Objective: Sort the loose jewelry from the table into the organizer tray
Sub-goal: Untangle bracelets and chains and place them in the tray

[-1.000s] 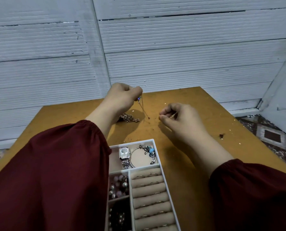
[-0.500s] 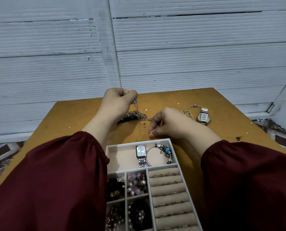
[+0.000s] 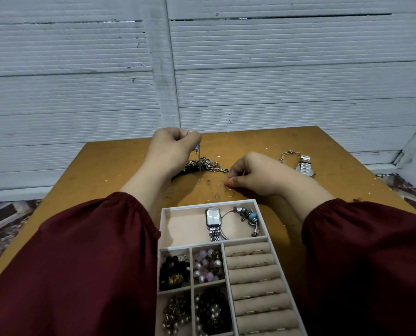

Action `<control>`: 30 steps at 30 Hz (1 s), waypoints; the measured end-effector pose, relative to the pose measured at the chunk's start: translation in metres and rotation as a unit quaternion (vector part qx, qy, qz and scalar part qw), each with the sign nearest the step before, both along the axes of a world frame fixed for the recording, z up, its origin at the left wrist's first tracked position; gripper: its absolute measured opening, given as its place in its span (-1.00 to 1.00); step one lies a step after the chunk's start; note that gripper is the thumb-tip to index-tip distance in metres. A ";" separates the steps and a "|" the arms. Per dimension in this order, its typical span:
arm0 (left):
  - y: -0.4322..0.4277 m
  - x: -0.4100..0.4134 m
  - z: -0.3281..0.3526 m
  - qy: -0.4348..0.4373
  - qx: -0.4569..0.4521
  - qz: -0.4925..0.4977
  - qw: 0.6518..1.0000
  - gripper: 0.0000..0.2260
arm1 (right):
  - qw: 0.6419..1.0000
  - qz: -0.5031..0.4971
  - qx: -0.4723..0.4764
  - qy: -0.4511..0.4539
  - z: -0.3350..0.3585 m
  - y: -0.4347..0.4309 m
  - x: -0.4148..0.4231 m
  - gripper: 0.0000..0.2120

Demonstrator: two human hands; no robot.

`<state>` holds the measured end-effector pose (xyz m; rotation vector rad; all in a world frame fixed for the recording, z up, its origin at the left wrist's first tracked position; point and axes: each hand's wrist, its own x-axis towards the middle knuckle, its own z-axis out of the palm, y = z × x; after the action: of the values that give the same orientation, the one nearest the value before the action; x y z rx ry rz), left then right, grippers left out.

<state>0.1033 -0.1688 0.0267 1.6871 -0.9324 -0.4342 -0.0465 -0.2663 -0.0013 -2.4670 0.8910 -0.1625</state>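
My left hand [image 3: 171, 147] is raised over the table, fingers pinched on a thin chain with a blue stone [image 3: 197, 148] that hangs down to a heap of chains [image 3: 208, 164]. My right hand [image 3: 253, 174] rests low on the table, thumb and finger pinched on something thin; what it is I cannot tell. Two small gold rings [image 3: 229, 193] lie just in front of it. The white organizer tray [image 3: 164, 215] stands near me, with a silver watch [image 3: 212, 218] and a charm bracelet [image 3: 248, 218] in its top compartment.
A silver watch with a thin chain [image 3: 304, 163] lies on the wooden table [image 3: 105, 170] at the right. The tray's lower compartments hold beads, and ring rolls [image 3: 253, 275] fill its right side. A white ribbed wall stands behind the table.
My right hand has come nearer and lower toward the tray's far edge. My left hand still holds the chain up. The view has tilted, showing more of the tray.
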 end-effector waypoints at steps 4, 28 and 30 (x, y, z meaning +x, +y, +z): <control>0.001 0.000 0.000 0.002 -0.002 0.001 1.000 -0.93 | 0.999 0.021 0.021 0.026 0.005 0.001 0.002 -0.82; 0.015 -0.007 0.003 0.008 0.013 -0.004 1.000 -0.90 | 0.996 -0.033 0.064 -0.053 0.009 0.013 -0.002 -0.90; 0.020 -0.011 0.009 0.009 0.012 -0.004 1.000 -0.89 | 0.993 -0.047 0.060 -0.088 0.014 0.019 -0.005 -0.89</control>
<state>0.0927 -0.1484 0.0355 1.6997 -0.9235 -0.4668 -0.0515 -0.2470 0.0124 -2.2622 0.9124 -0.3430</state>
